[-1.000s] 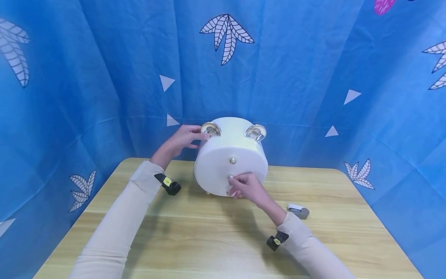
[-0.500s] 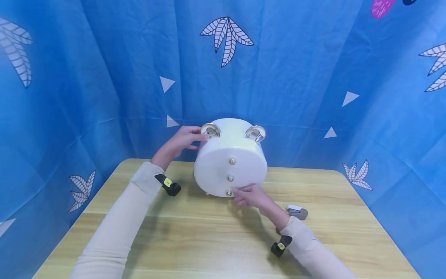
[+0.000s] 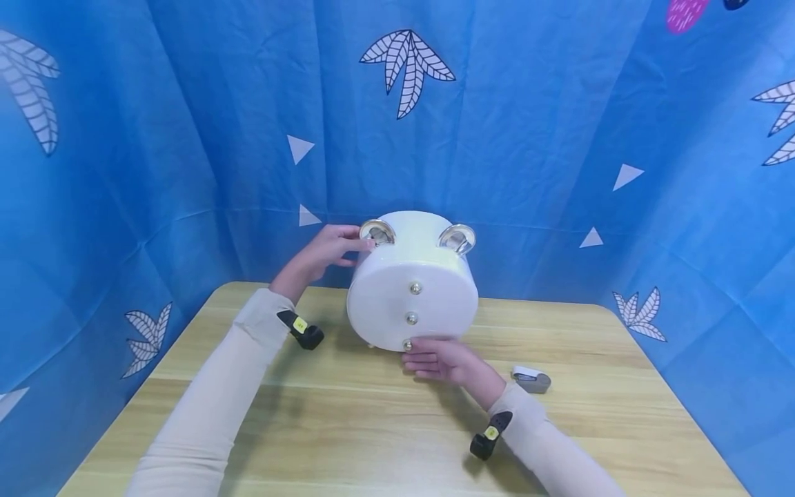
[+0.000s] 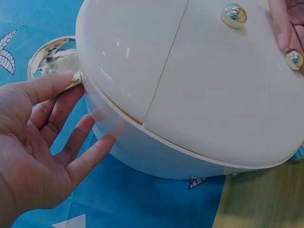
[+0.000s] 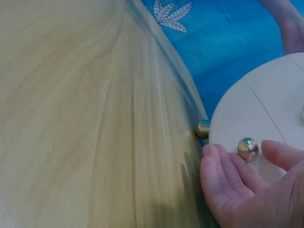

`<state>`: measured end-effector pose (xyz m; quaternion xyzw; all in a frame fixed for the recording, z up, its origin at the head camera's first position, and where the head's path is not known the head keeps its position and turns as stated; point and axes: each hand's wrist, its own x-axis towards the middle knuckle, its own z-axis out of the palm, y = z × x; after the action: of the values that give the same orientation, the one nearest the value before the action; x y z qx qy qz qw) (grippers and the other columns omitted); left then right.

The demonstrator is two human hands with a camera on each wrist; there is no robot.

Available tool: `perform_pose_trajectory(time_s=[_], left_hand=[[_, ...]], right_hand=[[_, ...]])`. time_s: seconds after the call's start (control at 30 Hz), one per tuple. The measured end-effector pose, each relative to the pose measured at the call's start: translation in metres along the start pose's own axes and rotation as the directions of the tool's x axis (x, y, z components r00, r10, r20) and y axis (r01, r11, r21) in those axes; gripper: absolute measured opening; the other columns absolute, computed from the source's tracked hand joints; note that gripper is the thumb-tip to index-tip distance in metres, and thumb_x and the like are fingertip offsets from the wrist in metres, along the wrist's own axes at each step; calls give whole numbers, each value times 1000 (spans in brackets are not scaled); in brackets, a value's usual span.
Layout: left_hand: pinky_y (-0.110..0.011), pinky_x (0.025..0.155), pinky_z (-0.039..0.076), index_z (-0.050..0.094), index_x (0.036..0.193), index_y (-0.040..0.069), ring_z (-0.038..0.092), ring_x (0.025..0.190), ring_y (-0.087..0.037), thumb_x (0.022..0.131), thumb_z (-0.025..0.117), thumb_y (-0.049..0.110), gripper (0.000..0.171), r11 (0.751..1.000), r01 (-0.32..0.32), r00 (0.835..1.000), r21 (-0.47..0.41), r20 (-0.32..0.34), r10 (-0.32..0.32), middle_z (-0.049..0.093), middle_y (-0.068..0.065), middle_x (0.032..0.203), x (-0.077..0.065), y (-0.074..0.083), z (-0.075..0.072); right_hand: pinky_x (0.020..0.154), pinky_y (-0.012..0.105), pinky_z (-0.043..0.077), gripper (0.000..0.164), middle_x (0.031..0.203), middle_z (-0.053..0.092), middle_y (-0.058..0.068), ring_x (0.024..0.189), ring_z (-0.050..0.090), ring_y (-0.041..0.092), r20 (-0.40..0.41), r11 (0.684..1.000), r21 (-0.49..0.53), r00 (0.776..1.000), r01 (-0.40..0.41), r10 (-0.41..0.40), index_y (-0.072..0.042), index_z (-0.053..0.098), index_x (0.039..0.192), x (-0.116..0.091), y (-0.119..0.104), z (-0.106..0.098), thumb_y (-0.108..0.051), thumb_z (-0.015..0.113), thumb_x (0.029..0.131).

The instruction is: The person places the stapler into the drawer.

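Note:
A glossy white round box (image 3: 385, 304) stands on its edge at the back of the table, tilted. Two shiny gold ears, the left one (image 3: 377, 232) and the right one (image 3: 457, 239), rise from its top. Three gold knobs run down its front, with thin seams crossing the face. My left hand (image 4: 38, 142) pinches the left ear between thumb and forefinger, its other fingers spread along the side wall. Down at the lowest knob (image 5: 248, 149), my right hand (image 3: 444, 360) has its thumb beside the knob and its fairly straight fingers below, at the box's bottom edge.
A small grey and white stapler (image 3: 531, 379) lies on the wooden table (image 3: 348, 428), right of the box. Blue patterned curtain (image 3: 522, 138) hangs close behind the box and along both sides. Under the box a round gold foot (image 5: 203, 128) shows.
My right hand has left the middle knob and moved down to the lowest one, its fingers now beneath it. The left hand and the box stay put.

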<state>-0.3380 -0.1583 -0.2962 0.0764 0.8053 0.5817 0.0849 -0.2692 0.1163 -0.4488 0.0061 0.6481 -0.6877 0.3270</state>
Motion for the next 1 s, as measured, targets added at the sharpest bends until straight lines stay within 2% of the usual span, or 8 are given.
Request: perform_pose_trajectory(time_s=[0.13,0.27,0.43,0.63,0.8,1.0], left_hand=[[-55,109,50,64,126,5,52,132,-29,98,68,26,35,1000,-4,1000,2,-4,4,58,-12,135,-1,1,0],[-56,110,48,63,127,5,51,134,-30,99,67,27,36,1000,0,1000,9,-6,0,58,-12,136,-2,2,-1],[-56,110,47,63,128,5,51,134,-31,98,68,27,37,1000,0,1000,-1,5,0,58,-13,137,0,0,-1],[-54,108,50,64,124,2,53,129,-30,98,68,25,34,1000,-15,1000,0,-5,15,59,-12,129,1,1,2],[-55,106,51,65,123,2,55,126,-30,99,68,23,33,999,-29,999,24,-38,30,61,-14,126,-1,0,4],[-55,104,53,68,126,3,57,128,-31,97,70,25,37,998,-55,991,31,-117,58,64,-16,133,-2,0,10]], right_hand=[[89,33,61,31,117,74,18,96,75,21,-49,999,42,999,13,-11,-1,64,126,2,2,3,-20,63,101],[84,31,61,26,109,77,15,89,76,18,-72,998,57,997,33,-29,-4,68,121,3,3,6,-19,66,99],[85,32,61,30,110,76,17,88,76,18,-88,998,40,995,54,-50,-1,66,123,1,4,7,-19,66,99],[87,32,61,32,111,76,17,90,77,17,-107,998,15,993,60,-58,1,64,126,0,4,7,-18,65,99],[86,32,61,30,109,76,17,89,77,17,-114,998,12,992,58,-57,0,66,123,0,4,9,-18,66,99],[85,31,61,29,109,76,17,88,77,17,-112,998,0,992,58,-57,-1,67,121,0,5,10,-18,66,98]])
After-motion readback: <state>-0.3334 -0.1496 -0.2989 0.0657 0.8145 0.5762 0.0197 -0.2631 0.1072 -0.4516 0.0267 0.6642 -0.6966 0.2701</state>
